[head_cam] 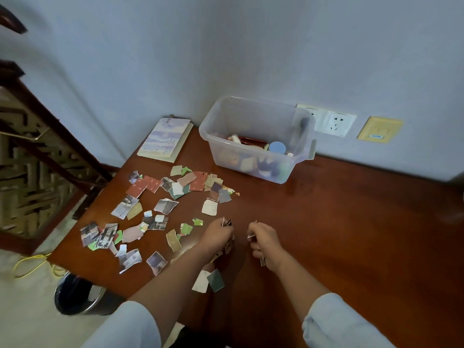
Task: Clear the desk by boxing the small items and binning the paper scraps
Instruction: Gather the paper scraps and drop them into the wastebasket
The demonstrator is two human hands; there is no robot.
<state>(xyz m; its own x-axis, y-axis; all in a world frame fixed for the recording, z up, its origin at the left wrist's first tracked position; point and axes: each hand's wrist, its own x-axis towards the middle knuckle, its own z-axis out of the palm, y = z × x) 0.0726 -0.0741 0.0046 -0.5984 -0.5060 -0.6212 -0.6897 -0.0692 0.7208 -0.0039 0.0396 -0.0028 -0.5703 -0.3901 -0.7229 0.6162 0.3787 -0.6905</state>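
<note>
Two hands | left hand (218, 234) pinches paper scraps (228, 223) | right hand (265, 241) likewise, seemingly | bin (75, 297) half hidden by desk (351, 222) | box (256, 116) contents blurred

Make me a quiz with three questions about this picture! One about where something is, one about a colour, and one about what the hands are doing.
1. Where is the bin, compared with the desk?
A. On top of it
B. On the floor beside it
C. Held above it

2. What colour is the cable lying on the floor?
A. Red
B. Yellow
C. Black

3. What are the left hand and right hand doing?
A. Holding paper scraps
B. Lying flat and empty
C. Waving in the air

Answers:
1 B, because the bin stands on the floor by the desk's near left corner.
2 B, because the cable shows bright yellow against the pale floor.
3 A, because each hand grips a few scraps just above the desk.
</note>
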